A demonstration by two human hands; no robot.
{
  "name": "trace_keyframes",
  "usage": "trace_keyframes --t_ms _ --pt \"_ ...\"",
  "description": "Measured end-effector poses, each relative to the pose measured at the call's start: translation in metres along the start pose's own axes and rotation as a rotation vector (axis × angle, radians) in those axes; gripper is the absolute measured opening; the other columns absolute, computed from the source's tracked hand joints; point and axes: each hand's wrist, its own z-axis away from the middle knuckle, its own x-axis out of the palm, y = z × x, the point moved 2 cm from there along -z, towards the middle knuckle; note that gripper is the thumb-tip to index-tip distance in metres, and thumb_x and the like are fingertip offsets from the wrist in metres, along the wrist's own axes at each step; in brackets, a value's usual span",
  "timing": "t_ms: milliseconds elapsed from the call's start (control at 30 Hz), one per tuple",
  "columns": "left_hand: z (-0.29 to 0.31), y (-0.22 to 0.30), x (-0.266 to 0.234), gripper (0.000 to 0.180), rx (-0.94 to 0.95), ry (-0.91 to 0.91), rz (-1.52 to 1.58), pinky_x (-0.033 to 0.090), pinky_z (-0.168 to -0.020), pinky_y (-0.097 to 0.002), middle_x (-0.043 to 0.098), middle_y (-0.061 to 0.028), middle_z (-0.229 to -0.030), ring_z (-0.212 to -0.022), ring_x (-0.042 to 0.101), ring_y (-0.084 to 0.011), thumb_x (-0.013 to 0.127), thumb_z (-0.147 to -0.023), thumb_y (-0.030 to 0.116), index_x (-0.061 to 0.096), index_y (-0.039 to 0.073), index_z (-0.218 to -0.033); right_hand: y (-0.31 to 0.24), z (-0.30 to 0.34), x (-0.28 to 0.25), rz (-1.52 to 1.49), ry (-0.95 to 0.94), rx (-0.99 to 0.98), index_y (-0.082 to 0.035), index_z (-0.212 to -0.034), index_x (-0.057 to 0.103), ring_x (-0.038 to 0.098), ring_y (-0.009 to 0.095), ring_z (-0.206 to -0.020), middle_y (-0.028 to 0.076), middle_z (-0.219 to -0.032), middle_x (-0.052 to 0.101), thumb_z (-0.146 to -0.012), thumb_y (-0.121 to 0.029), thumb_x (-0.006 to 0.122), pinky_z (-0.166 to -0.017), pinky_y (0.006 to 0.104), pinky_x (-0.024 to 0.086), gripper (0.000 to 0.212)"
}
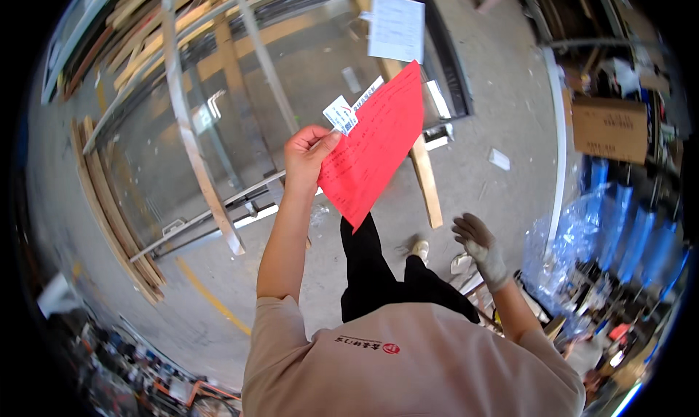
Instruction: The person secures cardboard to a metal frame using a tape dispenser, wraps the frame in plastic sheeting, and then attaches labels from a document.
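Observation:
My bare left hand [309, 153] pinches a red sheet of paper [380, 144] by its left edge, thumb on top. The sheet carries rows of dark writing and hangs tilted in front of me. Under the same thumb a small white label [341, 116] with a dark square code is held against the sheet's edge. A strip of white paper [368, 93] shows from behind the red sheet. My right hand [481, 249], in a grey work glove, hangs low at my right side. Its fingers are loosely apart and hold nothing.
Ahead lies a large metal-framed glass panel [178, 198] with wooden battens [191, 136] across it. A white written sheet [397, 27] rests at its far right. To the right are a cardboard box [610, 129], blue wrapped rolls [617, 227] and crumpled clear plastic [546, 235].

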Motion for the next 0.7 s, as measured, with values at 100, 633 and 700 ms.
trace_keyframes --t_ms 100,633,700 --pt "0.036 0.001 0.075 0.010 -0.047 -0.164 0.030 0.043 -0.055 -0.0196 0.060 -0.0020 -0.070 -0.060 0.053 -0.0056 0.066 -0.078 0.008 0.058 0.002 -0.075 0.031 0.020 -0.031 -0.252 -0.047 0.002 0.003 -0.133 0.024 0.039 0.030 -0.121 0.023 -0.130 0.037 -0.074 -0.047 0.064 -0.100 0.0399 0.032 0.087" --pt "0.305 -0.141 0.496 0.011 -0.244 -0.840 -0.238 0.045 -0.058 -0.0198 0.060 -0.0021 -0.073 -0.064 0.054 -0.0068 0.065 -0.079 0.009 0.057 0.001 -0.076 0.128 0.239 -0.240 -1.435 -0.537 -0.315 -0.005 -0.133 0.027 0.037 0.024 -0.122 0.011 -0.132 0.039 -0.076 -0.054 0.056 -0.101 0.0372 0.033 0.081" --pt "0.331 -0.159 0.545 0.009 -0.239 -0.932 -0.360 0.044 -0.057 -0.0192 0.060 -0.0019 -0.072 -0.063 0.054 -0.0064 0.065 -0.078 0.006 0.058 0.000 -0.076 0.136 0.263 -0.274 -1.374 -0.202 -0.516 -0.005 -0.134 0.026 0.037 0.023 -0.122 0.010 -0.133 0.037 -0.075 -0.055 0.058 -0.101 0.0373 0.033 0.083"
